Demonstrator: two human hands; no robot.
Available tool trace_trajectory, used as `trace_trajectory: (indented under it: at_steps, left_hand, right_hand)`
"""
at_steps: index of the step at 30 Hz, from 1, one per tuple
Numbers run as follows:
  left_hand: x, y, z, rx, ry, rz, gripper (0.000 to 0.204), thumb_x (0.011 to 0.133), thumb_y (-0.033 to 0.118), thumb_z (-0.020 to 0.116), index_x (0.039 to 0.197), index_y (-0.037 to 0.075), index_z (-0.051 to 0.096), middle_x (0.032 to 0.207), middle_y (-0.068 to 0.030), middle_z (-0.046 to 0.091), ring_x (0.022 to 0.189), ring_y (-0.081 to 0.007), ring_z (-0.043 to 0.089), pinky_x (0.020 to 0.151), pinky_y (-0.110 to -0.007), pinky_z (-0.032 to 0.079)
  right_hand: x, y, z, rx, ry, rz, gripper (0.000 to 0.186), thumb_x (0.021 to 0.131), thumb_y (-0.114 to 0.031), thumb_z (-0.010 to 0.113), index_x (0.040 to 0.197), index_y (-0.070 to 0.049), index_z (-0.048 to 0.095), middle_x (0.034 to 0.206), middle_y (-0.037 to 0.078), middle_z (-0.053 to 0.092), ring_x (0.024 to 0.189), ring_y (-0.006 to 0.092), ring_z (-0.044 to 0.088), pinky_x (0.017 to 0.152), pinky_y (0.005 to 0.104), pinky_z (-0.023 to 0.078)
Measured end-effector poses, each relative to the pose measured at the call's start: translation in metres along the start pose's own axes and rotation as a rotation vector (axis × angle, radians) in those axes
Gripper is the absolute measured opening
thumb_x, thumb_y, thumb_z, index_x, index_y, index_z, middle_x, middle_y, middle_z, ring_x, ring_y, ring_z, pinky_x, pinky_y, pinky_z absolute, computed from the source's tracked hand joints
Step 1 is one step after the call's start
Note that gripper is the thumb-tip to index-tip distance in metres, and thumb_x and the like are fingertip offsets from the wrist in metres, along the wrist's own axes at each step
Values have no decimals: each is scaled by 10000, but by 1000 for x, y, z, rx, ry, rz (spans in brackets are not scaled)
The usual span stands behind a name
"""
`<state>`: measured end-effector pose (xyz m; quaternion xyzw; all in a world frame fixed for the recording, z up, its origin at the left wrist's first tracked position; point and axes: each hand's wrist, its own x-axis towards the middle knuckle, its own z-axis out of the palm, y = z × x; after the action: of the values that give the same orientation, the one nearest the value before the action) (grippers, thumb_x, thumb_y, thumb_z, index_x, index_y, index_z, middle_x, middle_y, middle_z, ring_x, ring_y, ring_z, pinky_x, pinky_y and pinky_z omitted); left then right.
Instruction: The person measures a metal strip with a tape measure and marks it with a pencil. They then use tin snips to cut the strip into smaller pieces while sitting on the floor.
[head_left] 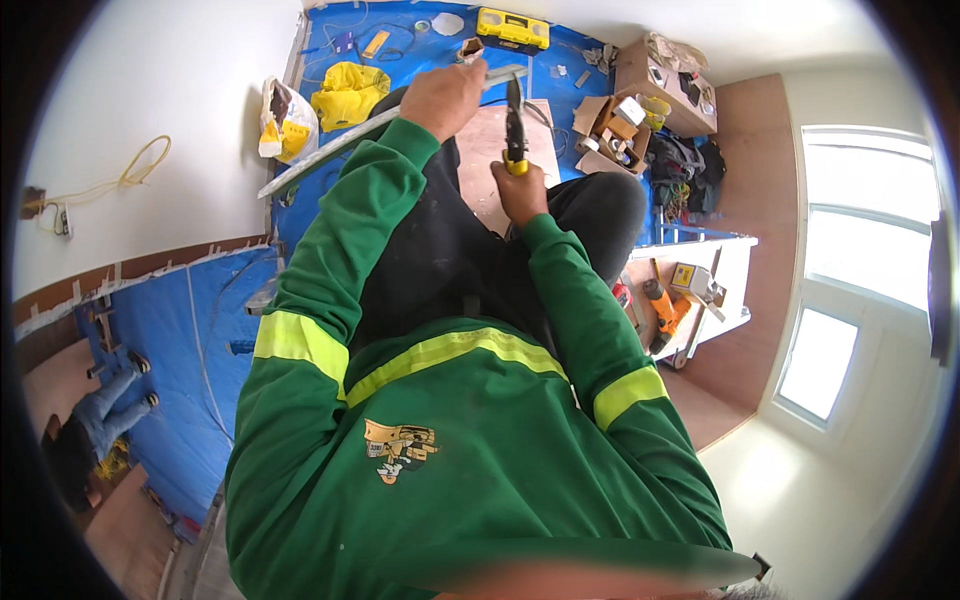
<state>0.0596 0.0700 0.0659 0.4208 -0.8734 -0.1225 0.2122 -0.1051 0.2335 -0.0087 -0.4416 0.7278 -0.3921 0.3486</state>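
Observation:
My left hand point(448, 98) is closed around a long, thin, whitish metal strip point(335, 146) that slants from lower left up to the right. In my right hand point(521, 192) is a pair of tin snips point(515, 125) with yellow on the handles and dark jaws pointing away from me. The tips of the snips meet the strip near its far right end; whether the jaws bite into it I cannot make out. Under the snips a pale wooden board point(476, 165) lies between my dark-trousered legs.
Blue sheeting covers the floor. A yellow toolbox point(513, 30), yellow bag point(350, 95) and white sack point(288, 122) lie ahead. An open cardboard box point(612, 133) stands right, near a cart point(700, 325) with an orange power tool point(664, 308). Another person's legs point(112, 398) show far left.

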Motion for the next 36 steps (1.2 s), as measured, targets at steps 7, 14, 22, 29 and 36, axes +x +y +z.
trace_trajectory:
  at_steps: [7, 14, 22, 29, 36]
  left_hand:
    - [-8, -39, -2, 34, -172, -115, 278, 1090, 336, 629, 1237, 99, 640, 973, -221, 784, 958, -462, 765, 802, -617, 584]
    - [-35, -40, -34, 29, -28, 269, 225, 1001, 210, 667, 1220, 156, 670, 1067, -119, 740, 955, -384, 757, 795, -534, 597]
    - [-40, 49, -50, 83, 21, 762, 144, 942, 172, 675, 1075, 209, 717, 944, -12, 629, 946, -227, 701, 863, -405, 555]
    - [-29, 37, -66, -11, 387, 311, 713, 849, 183, 859, 1510, 145, 594, 1409, -187, 587, 1341, -400, 569, 1127, -503, 484]
    - [-30, 58, -12, -2094, -61, -535, 642, 1104, 652, 594, 1417, 95, 528, 1164, -126, 684, 1099, -304, 695, 1057, -469, 543]
  right_hand:
    - [-34, -32, -17, 187, -351, 220, 320, 1030, -324, 761, 1010, -11, 694, 755, 36, 656, 685, 142, 656, 624, 338, 516]
    - [-82, -54, -54, 553, -168, 223, 272, 1064, -304, 769, 1130, -46, 712, 863, 9, 689, 739, 117, 653, 674, 292, 507]
    - [-49, -80, -93, 708, -359, 178, 426, 973, -242, 875, 1251, 0, 660, 896, 52, 677, 741, 188, 704, 695, 348, 575]
    - [-52, -82, -87, 1174, -315, 156, 498, 952, -96, 848, 1363, 4, 585, 1104, 101, 678, 936, 221, 706, 830, 469, 627]
    - [-34, -68, -80, 1097, -332, 203, 474, 963, -73, 836, 1358, -8, 583, 1167, 88, 630, 1007, 219, 680, 853, 472, 647]
